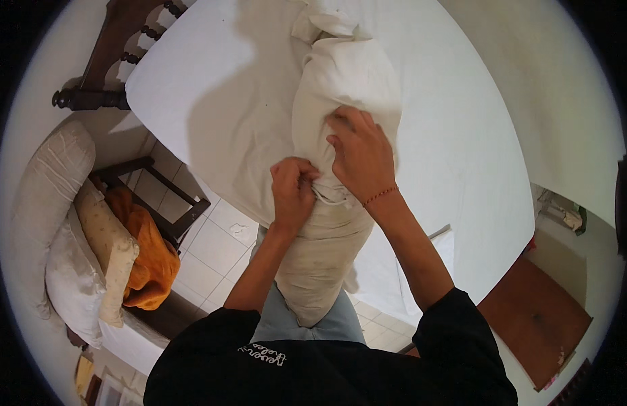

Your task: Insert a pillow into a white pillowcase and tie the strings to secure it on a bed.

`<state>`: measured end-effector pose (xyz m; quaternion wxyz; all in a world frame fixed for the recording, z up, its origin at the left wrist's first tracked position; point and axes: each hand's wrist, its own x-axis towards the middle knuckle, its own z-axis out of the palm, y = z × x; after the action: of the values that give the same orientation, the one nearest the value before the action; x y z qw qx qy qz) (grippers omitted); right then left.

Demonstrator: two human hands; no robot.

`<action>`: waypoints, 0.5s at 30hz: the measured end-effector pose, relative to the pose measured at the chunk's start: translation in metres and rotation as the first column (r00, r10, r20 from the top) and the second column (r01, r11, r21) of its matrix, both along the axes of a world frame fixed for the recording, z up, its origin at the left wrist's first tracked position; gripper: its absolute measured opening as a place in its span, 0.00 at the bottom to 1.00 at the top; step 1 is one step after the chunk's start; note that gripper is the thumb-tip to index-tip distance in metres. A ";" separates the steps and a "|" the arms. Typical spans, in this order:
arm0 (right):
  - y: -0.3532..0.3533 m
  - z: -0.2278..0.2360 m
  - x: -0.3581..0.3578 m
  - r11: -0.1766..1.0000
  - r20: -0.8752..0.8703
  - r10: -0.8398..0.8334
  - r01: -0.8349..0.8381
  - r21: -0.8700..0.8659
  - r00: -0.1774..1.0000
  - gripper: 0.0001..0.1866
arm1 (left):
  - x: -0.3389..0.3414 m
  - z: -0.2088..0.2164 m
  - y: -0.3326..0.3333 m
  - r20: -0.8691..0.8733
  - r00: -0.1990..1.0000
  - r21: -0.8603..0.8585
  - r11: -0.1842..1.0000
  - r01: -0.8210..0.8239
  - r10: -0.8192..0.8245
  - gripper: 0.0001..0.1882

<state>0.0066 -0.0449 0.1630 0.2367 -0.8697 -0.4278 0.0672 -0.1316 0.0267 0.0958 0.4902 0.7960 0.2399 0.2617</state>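
Note:
A long bolster (320, 260) stretches from my lap up over the bed. Its lower part is bare, creased and stained beige; a cream-white cover (347, 74) wraps the upper part, with loose bunched cloth at the far end. At the cover's gathered near edge, my left hand (293, 195) is closed, pinching the cloth. My right hand (364, 152) lies higher over the cover's middle, fingers bent and slightly blurred, thumb apart from them, with no cloth visible between. What lies under its palm is hidden.
The bed (239, 128) has a white sheet and a dark wooden headboard (90, 98). Pillows (73, 271) and an orange cloth (151, 254) are piled at left, near a dark wooden frame (164, 193) on the tiled floor. A brown board (536, 314) stands at lower right.

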 end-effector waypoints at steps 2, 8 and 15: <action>0.018 0.001 0.013 0.998 0.054 -0.010 0.013 -0.058 0.998 0.10 | -0.005 0.003 -0.013 0.006 0.999 0.010 0.999 0.043 -0.043 0.14; 0.039 -0.026 0.096 0.777 0.204 0.101 0.050 -0.627 0.974 0.12 | -0.019 0.034 -0.064 -0.026 0.958 -0.083 0.956 0.281 -0.284 0.14; -0.043 -0.058 0.154 0.765 -0.035 -0.361 0.274 -0.583 0.932 0.12 | 0.005 -0.032 -0.047 0.100 0.945 -0.757 0.593 0.275 -0.311 0.07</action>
<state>0.1604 -0.0876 0.1054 0.0051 -0.9528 -0.2161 0.2134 -0.1266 -0.0204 0.0637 0.8097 0.5492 0.2037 0.0354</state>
